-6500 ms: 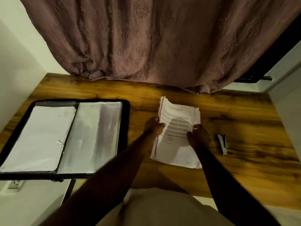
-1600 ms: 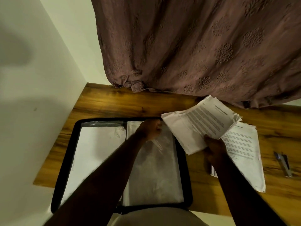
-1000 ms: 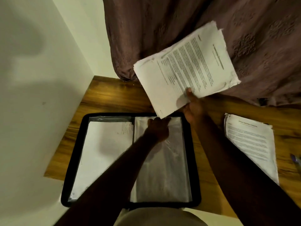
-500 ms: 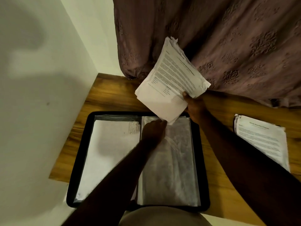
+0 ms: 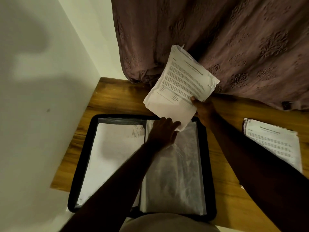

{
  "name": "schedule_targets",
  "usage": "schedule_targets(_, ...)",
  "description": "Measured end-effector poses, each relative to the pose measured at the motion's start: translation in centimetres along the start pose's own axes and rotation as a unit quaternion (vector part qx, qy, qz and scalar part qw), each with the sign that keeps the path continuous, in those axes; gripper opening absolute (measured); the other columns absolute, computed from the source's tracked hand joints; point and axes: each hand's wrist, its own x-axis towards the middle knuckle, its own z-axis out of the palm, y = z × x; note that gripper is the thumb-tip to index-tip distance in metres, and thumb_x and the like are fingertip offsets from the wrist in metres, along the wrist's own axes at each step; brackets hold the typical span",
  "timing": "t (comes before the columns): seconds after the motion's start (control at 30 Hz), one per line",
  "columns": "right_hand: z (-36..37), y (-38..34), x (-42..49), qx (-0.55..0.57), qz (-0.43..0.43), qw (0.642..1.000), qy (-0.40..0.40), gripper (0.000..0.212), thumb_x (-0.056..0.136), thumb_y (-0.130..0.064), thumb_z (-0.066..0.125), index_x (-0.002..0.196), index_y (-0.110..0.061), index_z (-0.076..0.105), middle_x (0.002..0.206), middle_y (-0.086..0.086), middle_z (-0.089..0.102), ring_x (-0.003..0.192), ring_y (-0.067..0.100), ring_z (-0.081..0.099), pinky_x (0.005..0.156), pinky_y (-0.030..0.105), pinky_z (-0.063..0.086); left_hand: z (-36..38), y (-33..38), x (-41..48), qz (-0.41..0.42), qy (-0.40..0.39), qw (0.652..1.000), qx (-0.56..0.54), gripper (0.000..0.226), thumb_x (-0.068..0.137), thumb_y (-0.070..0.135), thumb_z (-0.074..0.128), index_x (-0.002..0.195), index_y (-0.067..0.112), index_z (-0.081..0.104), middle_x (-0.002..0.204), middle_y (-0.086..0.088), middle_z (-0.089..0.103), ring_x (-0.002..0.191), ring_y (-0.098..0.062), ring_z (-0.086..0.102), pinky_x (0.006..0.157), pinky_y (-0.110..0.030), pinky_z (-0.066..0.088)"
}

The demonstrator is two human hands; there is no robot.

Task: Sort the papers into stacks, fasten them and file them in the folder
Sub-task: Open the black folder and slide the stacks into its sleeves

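Right hand point(image 5: 203, 108): grip closed on the near edge of the paper stack point(image 5: 182, 82), thumb on top. The stack is tilted, low corner aimed at the sleeve mouth.
Left hand point(image 5: 161, 133): lies on the top of the clear sleeve point(image 5: 175, 173), probably to open it. Fingertips are hidden under the stack's corner, so cannot tell whether its grip pinches the film.
Folder point(image 5: 83, 164): open flat on the tabletop point(image 5: 107, 96); the left pocket holds paper.
Second stack point(image 5: 274, 143): on the tabletop, well apart to the right, not yet filed.
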Motion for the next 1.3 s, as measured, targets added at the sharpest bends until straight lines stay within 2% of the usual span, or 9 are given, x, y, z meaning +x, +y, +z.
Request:
schedule_targets(0.1,0.1,-0.2,0.3,-0.009,-0.001,1.000,-0.016,0.107,0.048,-0.064,0.090,0.136,-0.014,0.056,0.126,0.009,0.069,0.108,0.025,0.071,0.074,0.045,0.062,-0.3,0.6,0.9,-0.022,-0.022,0.999,-0.029,0.034,0.093,0.038,0.065,0.121,0.018,0.064,0.111,-0.006,0.063,0.108,-0.027,0.056,0.099,-0.048,0.043)
schedule_targets(0.2,0.1,-0.2,0.8,-0.016,-0.001,1.000,-0.014,0.101,0.045,-0.065,0.090,0.127,-0.015,0.061,0.121,0.010,0.071,0.105,0.027,0.072,0.075,0.048,0.061,-0.5,1.0,2.0,-0.034,-0.055,0.997,-0.040,0.037,0.097,0.047,0.057,0.119,0.020,0.066,0.112,-0.004,0.061,0.112,-0.024,0.052,0.101,-0.042,0.035)
schedule_targets(0.27,0.2,-0.2,1.0,-0.020,-0.002,1.000,-0.015,0.082,0.060,-0.056,0.088,0.125,-0.014,0.062,0.121,0.012,0.070,0.106,0.030,0.071,0.083,0.057,0.059,-0.5,1.4,2.5,-0.031,-0.063,0.997,-0.037,0.035,0.098,0.048,0.055,0.116,0.020,0.066,0.112,-0.003,0.060,0.111,-0.023,0.052,0.100,-0.041,0.033)
schedule_targets(0.37,0.2,-0.2,1.4,-0.025,0.002,1.000,-0.014,0.039,0.090,-0.026,0.072,0.125,-0.013,0.060,0.122,0.013,0.069,0.107,0.032,0.070,0.088,0.063,0.055,-0.6,1.8,3.0,-0.039,-0.060,0.997,-0.035,0.028,0.097,0.042,0.057,0.113,0.021,0.063,0.114,-0.001,0.060,0.111,-0.022,0.052,0.099,-0.041,0.033)
schedule_targets(0.5,0.5,-0.4,1.3,-0.028,0.005,0.999,-0.036,0.048,0.082,-0.031,0.074,0.125,-0.016,0.060,0.125,0.012,0.068,0.109,0.031,0.069,0.086,0.060,0.057,-0.7,2.1,3.3,-0.065,-0.037,0.996,-0.052,0.025,0.094,0.039,0.061,0.110,0.020,0.062,0.111,0.000,0.061,0.109,-0.023,0.055,0.096,-0.041,0.037)
schedule_targets(0.67,0.6,-0.6,1.6,-0.059,0.017,0.997,-0.049,0.025,0.096,-0.012,0.064,0.121,-0.017,0.060,0.119,0.006,0.067,0.113,0.032,0.065,0.088,0.056,0.057,-0.9,1.6,3.3,-0.094,-0.057,0.993,-0.045,0.033,0.096,0.044,0.058,0.117,0.019,0.061,0.115,-0.001,0.062,0.111,-0.024,0.055,0.096,-0.040,0.035)
schedule_targets(0.93,0.1,-0.7,1.9,-0.083,0.004,0.993,-0.083,0.032,0.098,-0.009,0.061,0.130,-0.011,0.058,0.121,0.005,0.068,0.111,0.026,0.066,0.086,0.044,0.059,-1.3,-1.1,1.9,-0.176,-0.076,0.981,-0.022,0.035,0.091,0.052,0.062,0.111,0.023,0.061,0.127,-0.002,0.050,0.126,-0.026,0.042,0.107,-0.048,0.033)
schedule_targets(1.13,-0.4,-0.4,2.9,-0.020,0.034,0.996,-0.078,0.042,0.096,-0.013,0.064,0.138,-0.012,0.056,0.134,0.010,0.064,0.121,0.032,0.063,0.096,0.060,0.052,-2.0,-4.7,0.0,-0.262,-0.124,0.956,-0.037,0.048,0.086,0.063,0.063,0.120,0.030,0.060,0.142,-0.008,0.036,0.138,-0.036,0.028,0.112,-0.053,0.029)
schedule_targets(1.3,-0.2,-0.2,3.0,-0.013,0.053,0.997,-0.059,0.046,0.091,-0.019,0.072,0.135,-0.017,0.058,0.132,0.006,0.066,0.121,0.031,0.063,0.095,0.065,0.050,-1.7,-5.8,-0.3,-0.291,-0.062,0.951,-0.082,0.043,0.080,0.058,0.074,0.112,0.029,0.067,0.140,-0.009,0.044,0.136,-0.035,0.037,0.109,-0.050,0.038)
